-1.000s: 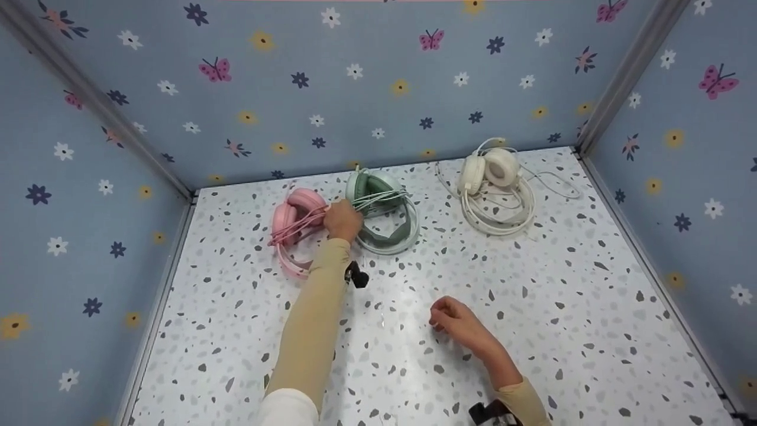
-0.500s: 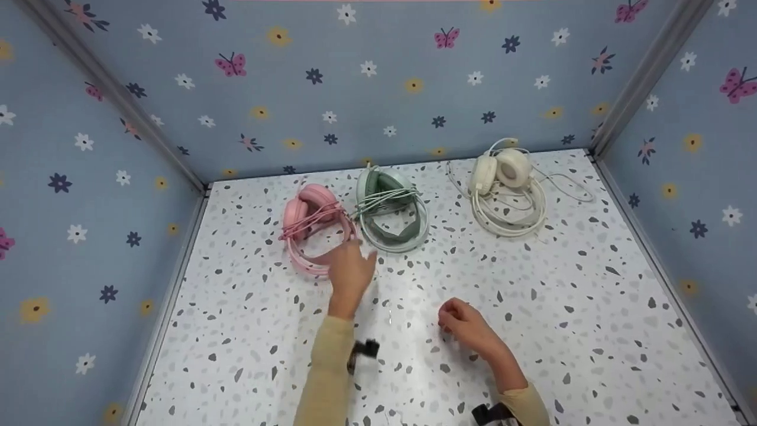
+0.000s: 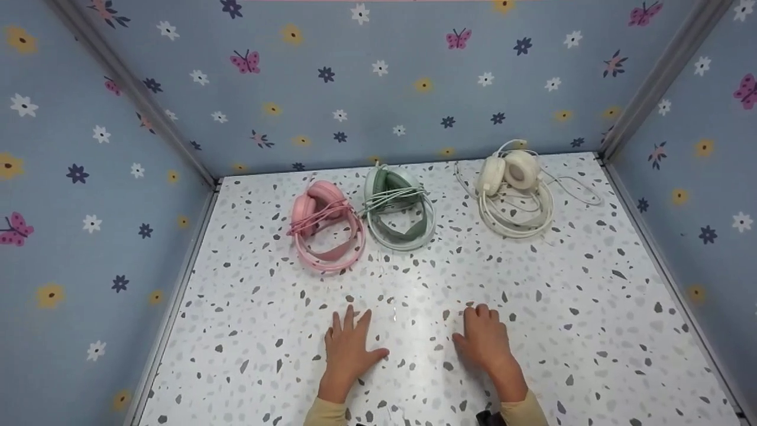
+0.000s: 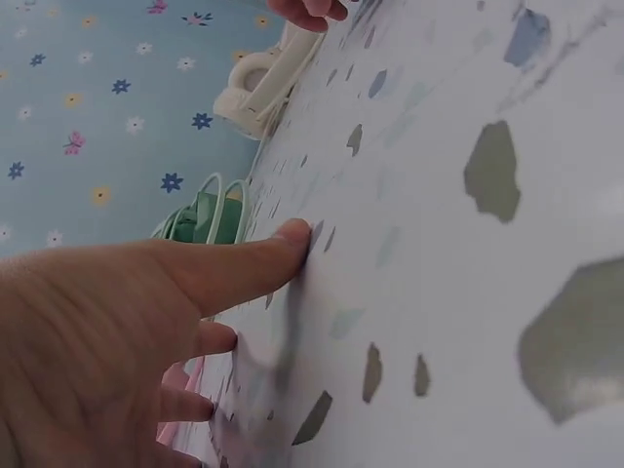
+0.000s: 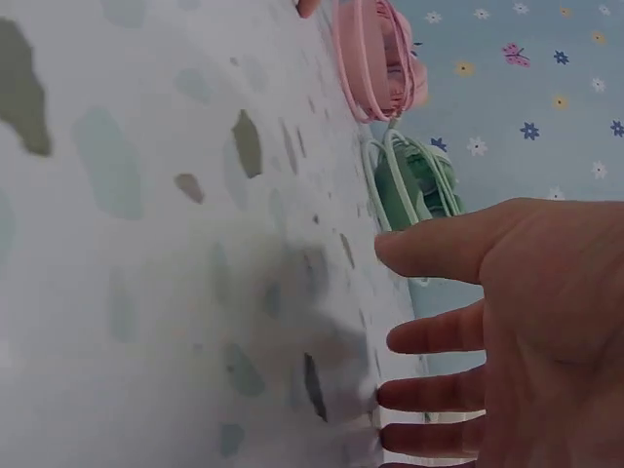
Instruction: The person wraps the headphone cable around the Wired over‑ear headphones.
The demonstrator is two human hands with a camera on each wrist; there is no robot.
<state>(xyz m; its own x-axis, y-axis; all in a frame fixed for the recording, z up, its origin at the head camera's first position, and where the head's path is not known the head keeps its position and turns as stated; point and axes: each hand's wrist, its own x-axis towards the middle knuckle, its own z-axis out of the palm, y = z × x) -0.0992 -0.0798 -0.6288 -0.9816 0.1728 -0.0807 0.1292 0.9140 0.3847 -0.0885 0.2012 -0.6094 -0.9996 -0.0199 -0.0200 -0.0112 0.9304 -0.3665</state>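
In the head view, pink headphones [image 3: 304, 214] lie on the speckled tabletop, their pink cord wound across the ear cups. Right beside them are green headphones [image 3: 404, 235], also with the cord bundled over the cups. White headphones [image 3: 491, 176] lie farther right with a loosely looped cord. My left hand [image 3: 348, 350] rests on the table in front of the pink pair, fingers spread, holding nothing. My right hand [image 3: 488, 342] is low over the table, fingers relaxed and thumb apart, with nothing in it. The right wrist view shows its fingers extended near the tabletop.
The white table [image 3: 408, 378] carries grey and greenish speckles. Blue panels [image 3: 402, 106] with flowers and butterflies enclose it at the back and both sides, joined by grey metal posts [image 3: 656, 71] at the corners.
My left hand has let go of the pink headphones' cord and drawn back toward me, fingers spreading onto the table. My right hand has shifted slightly right and turned palm down.
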